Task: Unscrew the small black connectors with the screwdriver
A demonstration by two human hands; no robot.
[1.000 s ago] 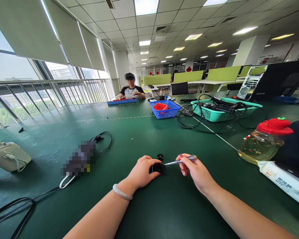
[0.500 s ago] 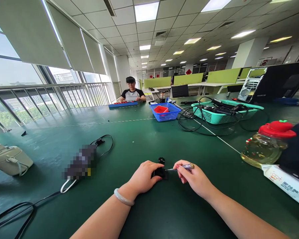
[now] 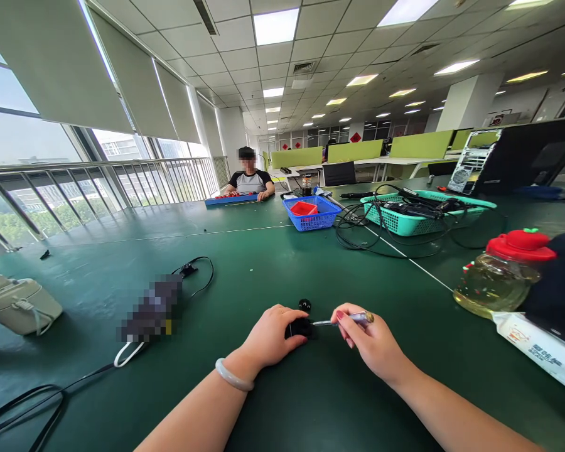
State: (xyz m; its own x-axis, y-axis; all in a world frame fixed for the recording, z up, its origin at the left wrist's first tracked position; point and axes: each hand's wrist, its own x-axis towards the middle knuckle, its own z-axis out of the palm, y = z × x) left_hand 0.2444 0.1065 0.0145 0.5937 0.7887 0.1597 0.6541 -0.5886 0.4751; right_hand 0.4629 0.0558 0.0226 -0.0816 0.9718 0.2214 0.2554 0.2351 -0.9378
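Observation:
My left hand [image 3: 277,334], with a pale bangle [image 3: 234,375] on its wrist, grips a small black part [image 3: 300,328] against the green table. Its exact kind I cannot make out, and the fingers hide some of it. Just beyond sits a small round black piece [image 3: 304,304] with light marks. My right hand [image 3: 365,339] is closed around a screwdriver [image 3: 358,319] with a shiny handle. The metal shaft points left, and its tip is at the right side of the black part.
A blurred dark object [image 3: 155,307] with a cable lies left, near a beige case [image 3: 21,304]. Farther off are a blue basket [image 3: 313,220], a teal basket [image 3: 405,227] of cables and a seated person [image 3: 248,179]. A red-lidded jug [image 3: 503,276] and white packet [image 3: 541,351] stand right.
My right hand and the screwdriver have shifted slightly to the right. My left hand keeps its hold on the black part. The person across the table has moved a hand slightly.

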